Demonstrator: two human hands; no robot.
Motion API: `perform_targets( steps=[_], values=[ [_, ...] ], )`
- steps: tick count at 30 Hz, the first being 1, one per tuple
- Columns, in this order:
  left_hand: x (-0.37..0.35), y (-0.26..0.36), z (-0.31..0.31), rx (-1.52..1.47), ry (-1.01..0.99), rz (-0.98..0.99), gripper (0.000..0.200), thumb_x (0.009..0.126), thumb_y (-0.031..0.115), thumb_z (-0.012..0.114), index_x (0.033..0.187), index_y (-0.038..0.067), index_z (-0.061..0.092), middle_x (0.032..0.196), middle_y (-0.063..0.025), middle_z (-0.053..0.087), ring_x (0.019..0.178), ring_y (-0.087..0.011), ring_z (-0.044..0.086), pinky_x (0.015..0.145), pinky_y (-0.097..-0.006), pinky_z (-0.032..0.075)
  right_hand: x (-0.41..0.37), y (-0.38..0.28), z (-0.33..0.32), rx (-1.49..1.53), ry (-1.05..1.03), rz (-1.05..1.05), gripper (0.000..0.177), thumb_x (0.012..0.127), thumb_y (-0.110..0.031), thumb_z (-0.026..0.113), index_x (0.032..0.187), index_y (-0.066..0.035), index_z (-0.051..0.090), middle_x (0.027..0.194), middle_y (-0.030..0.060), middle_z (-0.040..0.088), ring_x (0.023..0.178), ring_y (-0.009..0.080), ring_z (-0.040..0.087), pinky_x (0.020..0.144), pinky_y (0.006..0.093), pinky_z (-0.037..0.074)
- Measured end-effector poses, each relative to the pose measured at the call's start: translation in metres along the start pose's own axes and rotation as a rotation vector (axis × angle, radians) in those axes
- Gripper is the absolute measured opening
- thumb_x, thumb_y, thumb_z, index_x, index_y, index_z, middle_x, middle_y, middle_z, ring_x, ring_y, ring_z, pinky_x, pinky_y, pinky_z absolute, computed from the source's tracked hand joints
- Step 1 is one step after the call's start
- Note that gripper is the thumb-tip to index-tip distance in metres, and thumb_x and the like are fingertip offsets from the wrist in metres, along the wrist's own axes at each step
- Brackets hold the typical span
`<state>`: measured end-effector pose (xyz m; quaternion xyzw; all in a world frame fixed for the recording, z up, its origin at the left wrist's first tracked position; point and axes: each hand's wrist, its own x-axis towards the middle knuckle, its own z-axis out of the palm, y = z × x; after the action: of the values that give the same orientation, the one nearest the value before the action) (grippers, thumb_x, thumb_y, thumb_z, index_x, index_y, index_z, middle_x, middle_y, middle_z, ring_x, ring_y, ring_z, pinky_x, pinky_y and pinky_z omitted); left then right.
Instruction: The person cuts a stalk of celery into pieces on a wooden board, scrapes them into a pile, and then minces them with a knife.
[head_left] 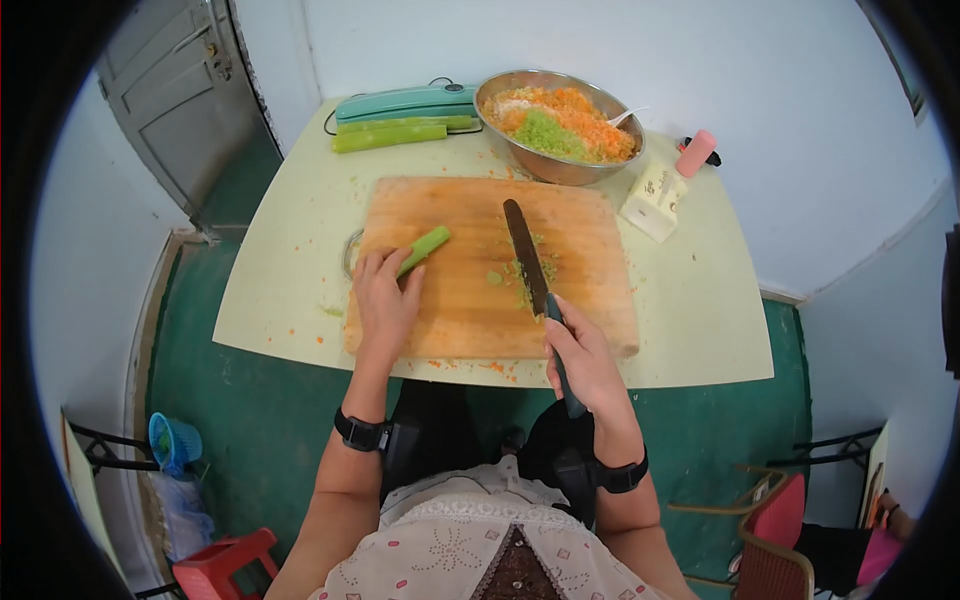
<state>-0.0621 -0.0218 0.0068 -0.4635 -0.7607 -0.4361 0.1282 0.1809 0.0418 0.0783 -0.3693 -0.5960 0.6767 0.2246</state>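
Observation:
My left hand [386, 297] is closed around the near end of a peeled green vegetable stalk [430, 246] on the left part of the wooden cutting board [460, 320]. My fingers hide its lower part. In my right hand [586, 350] is a kitchen knife [526, 258], gripped by its dark handle. The long dark blade points away from me over the right half of the board. Chopped green bits [508, 274] lie beside and around the blade, apart from the stalk.
Behind the board stands a metal bowl [560, 172] of shredded orange and green vegetables with a white spoon. More green stalks [390, 137] lie by a teal appliance [405, 103] at back left. A tissue pack [655, 203] and pink-capped object [697, 153] sit right. A person's arm [898, 525] shows lower right.

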Motion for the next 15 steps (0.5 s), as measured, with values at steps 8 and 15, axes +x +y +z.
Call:
perform_targets(
  steps=[8,15],
  values=[
    [0.001,0.000,0.001,-0.015,0.023,0.018,0.027,0.075,0.010,0.070,0.099,0.001,0.065,0.100,-0.0133,0.058,0.096,-0.0310,0.052,0.084,-0.0402,0.042,-0.001,-0.001,0.001,-0.038,-0.005,0.014,0.047,0.097,-0.021,0.045,0.138,0.000,0.035,0.072,0.0015,0.044,0.042,0.0083,0.046,0.036,0.0239,0.039],
    [-0.001,0.000,0.000,-0.012,0.017,0.018,0.027,0.075,0.010,0.069,0.100,0.000,0.065,0.099,-0.0136,0.058,0.096,-0.0311,0.052,0.084,-0.0405,0.042,-0.001,0.002,-0.007,-0.016,0.002,0.014,0.048,0.096,-0.020,0.045,0.139,0.000,0.033,0.071,0.0013,0.044,0.043,0.0083,0.045,0.036,0.0239,0.039]
  ],
)
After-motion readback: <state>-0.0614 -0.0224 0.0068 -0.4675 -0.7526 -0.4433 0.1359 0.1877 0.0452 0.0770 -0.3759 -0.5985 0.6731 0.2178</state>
